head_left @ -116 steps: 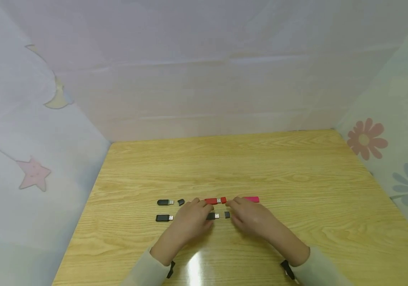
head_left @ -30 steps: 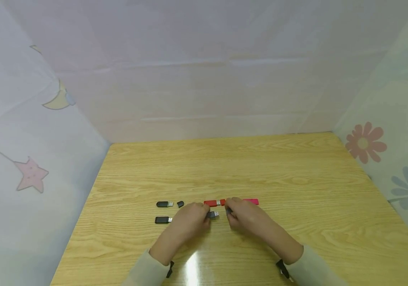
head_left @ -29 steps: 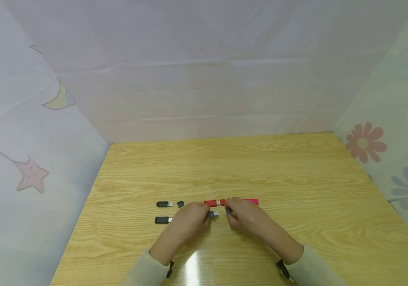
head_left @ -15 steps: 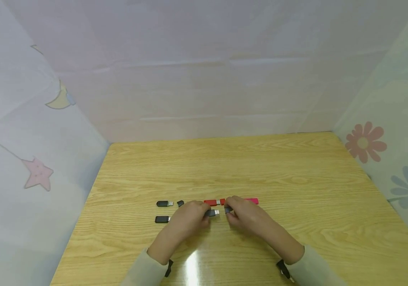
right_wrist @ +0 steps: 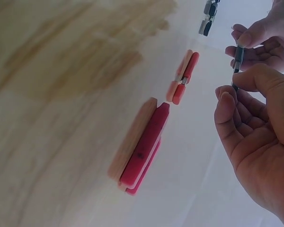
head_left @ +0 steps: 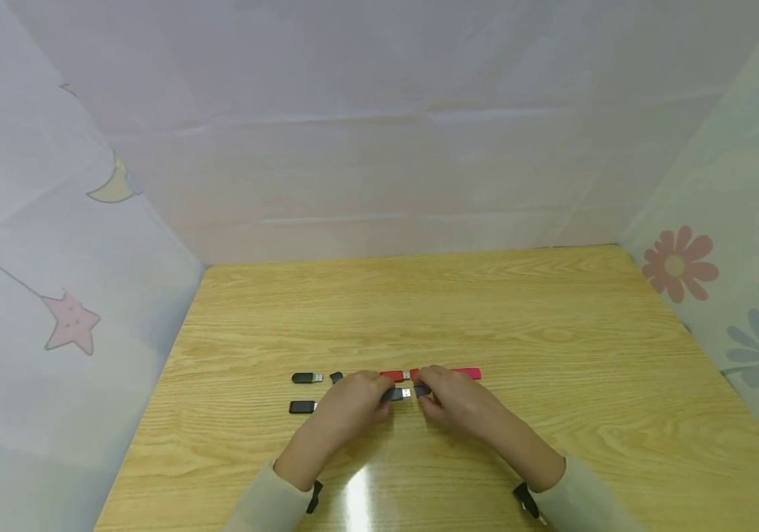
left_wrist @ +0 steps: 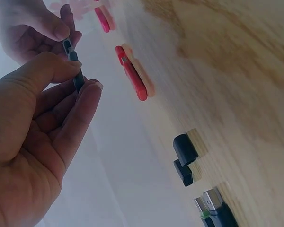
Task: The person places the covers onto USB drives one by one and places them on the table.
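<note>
My left hand (head_left: 350,403) pinches a dark grey USB stick (head_left: 392,394) between thumb and fingers, its metal plug pointing right. My right hand (head_left: 462,397) pinches the matching small cap (head_left: 422,390), close in front of the plug. In the left wrist view stick (left_wrist: 78,78) and cap (left_wrist: 67,45) are nearly in line, raised over the table. Just beyond the hands lies a red USB stick (head_left: 392,376), its red cap (head_left: 414,374) beside the plug. A pink stick (head_left: 467,374) lies behind the right hand, partly covered by it.
To the left, a black USB stick (head_left: 303,377) lies with its cap (head_left: 335,377) off; another black stick (head_left: 301,407) lies nearer, its plug end hidden by my left hand. The right wrist view shows a second pink piece (right_wrist: 144,168) alongside the pink stick. Patterned cloth walls enclose the table (head_left: 519,318).
Both hands have closed on the grey stick and its cap, which lay on the table earlier. Stick and cap have been lifted, and the gap between plug and cap has narrowed.
</note>
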Demonstrator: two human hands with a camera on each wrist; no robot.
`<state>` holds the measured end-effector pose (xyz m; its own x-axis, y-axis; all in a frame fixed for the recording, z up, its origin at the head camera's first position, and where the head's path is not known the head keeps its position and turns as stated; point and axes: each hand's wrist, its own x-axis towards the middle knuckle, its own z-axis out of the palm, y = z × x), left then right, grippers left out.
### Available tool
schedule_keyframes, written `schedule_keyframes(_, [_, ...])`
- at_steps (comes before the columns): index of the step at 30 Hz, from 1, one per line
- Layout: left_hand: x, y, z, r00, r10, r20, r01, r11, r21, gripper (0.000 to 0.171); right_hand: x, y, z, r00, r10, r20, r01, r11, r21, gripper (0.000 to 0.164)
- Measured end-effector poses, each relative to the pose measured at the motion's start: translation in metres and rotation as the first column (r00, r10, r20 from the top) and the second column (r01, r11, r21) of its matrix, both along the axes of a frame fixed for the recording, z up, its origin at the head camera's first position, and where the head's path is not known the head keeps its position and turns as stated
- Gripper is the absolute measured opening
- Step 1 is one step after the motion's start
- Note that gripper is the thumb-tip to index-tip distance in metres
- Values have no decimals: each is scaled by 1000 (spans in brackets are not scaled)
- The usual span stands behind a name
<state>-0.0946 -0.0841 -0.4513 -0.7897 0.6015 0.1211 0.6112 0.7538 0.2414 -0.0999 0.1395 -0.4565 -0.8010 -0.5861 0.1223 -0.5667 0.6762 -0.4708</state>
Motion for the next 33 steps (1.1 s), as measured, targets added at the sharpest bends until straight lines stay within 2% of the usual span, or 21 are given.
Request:
schedule_keyframes(15, [1, 0, 3, 1000, -9, -20, 9, 1000, 14, 9, 1, 0, 0, 999, 35, -29, -36, 999, -27, 13])
schedule_keyframes(33, [1, 0, 0, 998, -27, -55, 28, 999, 15, 10, 2, -3, -1, 999, 32, -35, -32, 999, -18, 11])
